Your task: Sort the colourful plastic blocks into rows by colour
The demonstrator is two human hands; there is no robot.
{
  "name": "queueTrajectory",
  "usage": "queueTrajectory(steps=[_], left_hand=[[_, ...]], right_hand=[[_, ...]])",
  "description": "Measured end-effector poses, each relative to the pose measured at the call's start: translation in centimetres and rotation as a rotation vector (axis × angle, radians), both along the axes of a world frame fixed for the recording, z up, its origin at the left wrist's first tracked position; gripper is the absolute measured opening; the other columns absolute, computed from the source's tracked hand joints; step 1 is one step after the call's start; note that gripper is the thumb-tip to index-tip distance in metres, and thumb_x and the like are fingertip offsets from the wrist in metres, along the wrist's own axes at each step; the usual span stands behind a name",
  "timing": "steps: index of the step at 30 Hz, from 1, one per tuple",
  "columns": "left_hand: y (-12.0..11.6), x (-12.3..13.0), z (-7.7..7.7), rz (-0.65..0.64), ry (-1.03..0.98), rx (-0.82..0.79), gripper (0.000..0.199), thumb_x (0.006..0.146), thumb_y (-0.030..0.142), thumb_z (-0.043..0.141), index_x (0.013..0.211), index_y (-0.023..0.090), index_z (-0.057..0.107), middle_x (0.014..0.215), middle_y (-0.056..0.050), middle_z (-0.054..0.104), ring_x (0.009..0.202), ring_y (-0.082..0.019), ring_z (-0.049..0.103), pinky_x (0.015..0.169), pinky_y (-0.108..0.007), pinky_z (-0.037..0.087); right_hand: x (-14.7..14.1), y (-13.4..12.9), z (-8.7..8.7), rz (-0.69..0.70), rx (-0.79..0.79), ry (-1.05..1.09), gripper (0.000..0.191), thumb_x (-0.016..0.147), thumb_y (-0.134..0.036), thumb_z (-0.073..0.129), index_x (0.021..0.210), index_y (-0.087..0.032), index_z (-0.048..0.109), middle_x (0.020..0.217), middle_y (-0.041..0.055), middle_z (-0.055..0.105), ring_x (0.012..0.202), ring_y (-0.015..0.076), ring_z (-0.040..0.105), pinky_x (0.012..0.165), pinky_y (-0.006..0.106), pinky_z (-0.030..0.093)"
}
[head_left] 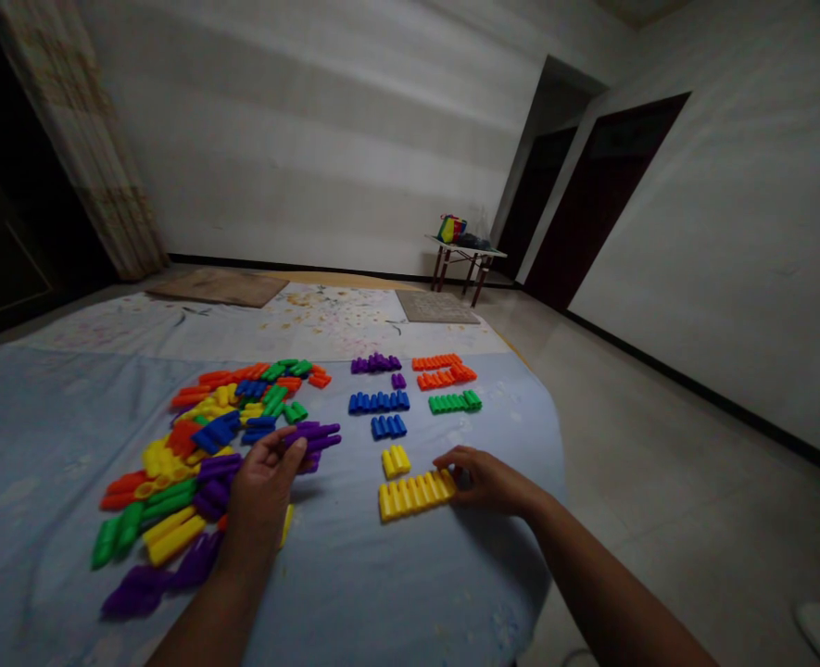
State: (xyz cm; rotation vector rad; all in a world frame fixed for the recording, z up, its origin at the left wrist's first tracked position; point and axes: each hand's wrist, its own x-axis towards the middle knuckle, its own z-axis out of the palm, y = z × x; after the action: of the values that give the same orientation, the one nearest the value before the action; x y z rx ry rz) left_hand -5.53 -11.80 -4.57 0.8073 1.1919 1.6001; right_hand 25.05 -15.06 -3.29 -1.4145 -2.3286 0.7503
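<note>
My left hand point(271, 472) is closed around several purple plastic pieces point(318, 434), lifted above the cloth beside a mixed heap. My right hand point(483, 477) has its thumb and fingers at the right end of a row of yellow plastic pieces point(416, 496) lying on the cloth. A short yellow group point(396, 460) lies just behind that row. Farther back are blue rows point(379, 402), a green row point(455, 402), purple pieces point(376, 363) and orange rows point(437, 362). The heap point(173, 463) on the left mixes orange, green, yellow, blue and purple pieces.
A light blue cloth point(354, 574) covers the table, with a flowered cloth point(326, 320) behind. A brown board point(219, 286) and a grey-brown mat point(437, 307) lie at the far edge. A small table point(469, 248) holding a colourful bag stands by the wall.
</note>
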Motion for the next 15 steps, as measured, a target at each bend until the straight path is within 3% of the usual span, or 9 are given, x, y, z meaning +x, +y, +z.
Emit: queueTrajectory(steps=[5, 9, 12, 15], left_hand=[[0.1, 0.0, -0.5, -0.010, 0.002, 0.012, 0.048, 0.059, 0.034, 0.072, 0.100, 0.017, 0.055, 0.076, 0.001, 0.063, 0.060, -0.009, 0.060, 0.057, -0.021, 0.050], [-0.2, 0.2, -0.1, -0.020, 0.021, 0.007, 0.049, 0.058, 0.037, 0.072, 0.098, 0.016, 0.055, 0.076, 0.000, 0.064, 0.058, -0.010, 0.060, 0.057, -0.022, 0.051], [-0.6, 0.6, 0.3, -0.061, 0.016, -0.002, 0.053, 0.054, 0.039, 0.074, 0.097, 0.015, 0.055, 0.080, -0.002, 0.065, 0.062, -0.013, 0.062, 0.060, -0.026, 0.052], [-1.1, 1.3, 0.6, -0.113, -0.004, -0.007, 0.054, 0.053, 0.040, 0.074, 0.097, 0.015, 0.054, 0.081, -0.002, 0.066, 0.068, -0.015, 0.064, 0.065, -0.028, 0.053]], right_hand=[[-0.1, 0.0, 0.0, -0.024, -0.032, 0.013, 0.049, 0.066, -0.023, 0.065, 0.114, -0.023, 0.056, 0.107, 0.0052, 0.058, 0.088, 0.0158, 0.056, 0.082, 0.029, 0.045], [-1.1, 0.6, 1.3, -0.120, -0.011, 0.104, 0.048, 0.070, -0.033, 0.063, 0.116, -0.024, 0.053, 0.108, 0.0056, 0.057, 0.089, 0.0161, 0.056, 0.075, 0.029, 0.047], [-3.8, 1.4, 2.6, -0.158, 0.090, 0.227, 0.036, 0.077, -0.033, 0.057, 0.111, -0.021, 0.056, 0.104, 0.0062, 0.060, 0.084, 0.0147, 0.057, 0.069, 0.028, 0.047], [-7.6, 2.2, 3.0, -0.130, 0.073, 0.340, 0.033, 0.076, -0.034, 0.058, 0.106, -0.020, 0.058, 0.099, 0.0054, 0.063, 0.079, 0.0138, 0.058, 0.065, 0.026, 0.047]])
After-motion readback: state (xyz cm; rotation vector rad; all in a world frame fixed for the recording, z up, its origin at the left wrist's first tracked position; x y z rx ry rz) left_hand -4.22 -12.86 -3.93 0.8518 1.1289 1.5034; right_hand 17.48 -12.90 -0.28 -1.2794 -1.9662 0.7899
